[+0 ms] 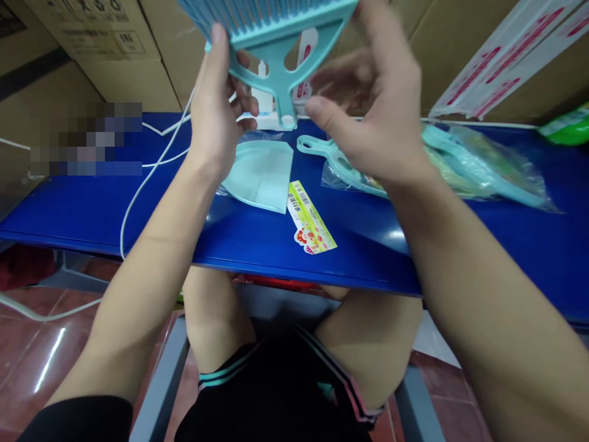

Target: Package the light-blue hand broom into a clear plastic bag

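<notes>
My left hand grips a light-blue hand brush by its left side, thumb in front and fingers behind. The brush is raised over the table, bristles up and short handle down; its top runs out of view. Beside its right edge, my right hand is blurred, with thumb and fingers spread apart; whether a fingertip touches the brush's corner is unclear. Below lie a light-blue dustpan, partly behind my left wrist, and a printed yellow-green card.
On the blue table, more light-blue pieces in clear plastic lie to the right. A white cable loops over the left side. Cardboard boxes stand behind; a green packet is at far right.
</notes>
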`<state>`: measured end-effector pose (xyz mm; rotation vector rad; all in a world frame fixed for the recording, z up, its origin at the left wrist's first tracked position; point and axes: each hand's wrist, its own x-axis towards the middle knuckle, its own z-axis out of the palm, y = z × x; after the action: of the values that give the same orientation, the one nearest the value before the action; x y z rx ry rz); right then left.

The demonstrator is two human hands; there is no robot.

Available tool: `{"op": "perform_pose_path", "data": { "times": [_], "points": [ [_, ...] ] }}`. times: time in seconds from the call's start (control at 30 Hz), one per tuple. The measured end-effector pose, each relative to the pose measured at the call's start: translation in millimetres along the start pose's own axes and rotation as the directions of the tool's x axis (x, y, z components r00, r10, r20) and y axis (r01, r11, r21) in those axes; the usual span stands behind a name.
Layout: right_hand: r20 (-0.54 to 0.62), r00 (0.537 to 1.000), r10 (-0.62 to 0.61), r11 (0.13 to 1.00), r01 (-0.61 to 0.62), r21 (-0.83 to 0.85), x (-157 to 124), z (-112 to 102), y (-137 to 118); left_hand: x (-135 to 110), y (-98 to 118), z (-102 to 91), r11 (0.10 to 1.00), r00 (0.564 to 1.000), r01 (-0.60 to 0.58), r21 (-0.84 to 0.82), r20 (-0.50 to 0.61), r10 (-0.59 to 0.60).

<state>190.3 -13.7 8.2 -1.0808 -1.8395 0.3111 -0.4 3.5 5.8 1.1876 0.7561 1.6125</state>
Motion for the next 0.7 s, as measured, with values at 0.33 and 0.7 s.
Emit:
{"op": "perform_pose_path", "data": {
  "times": [0.33,0.7],
  "points": [
    [-0.104,0.980,-0.169,0.984,0.174,0.039,-13.7,34.2,26.1,-9.4,-2.3,5.4,0.998,0.980,0.029,0.064,0.192,-0.041],
    [-0.139,0.960,-0.243,0.970,0.238,-0.048,-21.0,33.5,18.3,-13.2,0.0,8.8,0.987,0.960,0.056,0.149,0.265,-0.094]
  ]
}}
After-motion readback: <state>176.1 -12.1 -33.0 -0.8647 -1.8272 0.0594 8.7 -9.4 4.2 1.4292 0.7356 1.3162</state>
